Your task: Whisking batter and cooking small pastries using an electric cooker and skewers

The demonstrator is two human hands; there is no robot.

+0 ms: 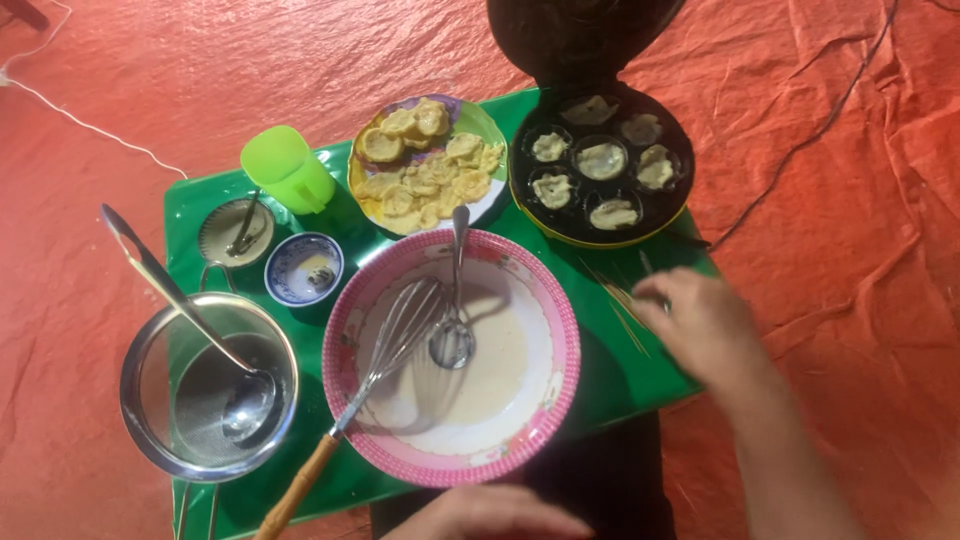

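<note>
My right hand (705, 325) rests on the green table top (610, 370) just right of the pink-rimmed bowl (560, 345), its fingers bent over thin wooden skewers (620, 305). My left hand (490, 515) shows only partly at the bottom edge, below the bowl, and seems to hold nothing. The bowl holds pale batter, a wire whisk with a wooden handle (375, 375) and a metal ladle (455, 335). Behind my right hand an open round cake maker (600, 165) has batter in several wells.
A plate of small yellow cakes (425, 165) sits behind the bowl. A green cup (288, 170), a small blue-and-white bowl (303, 268) and a small metal cup with a spoon (237, 232) stand left. A metal strainer with a ladle (210, 385) is near left. Orange sheeting (850, 200) surrounds the table.
</note>
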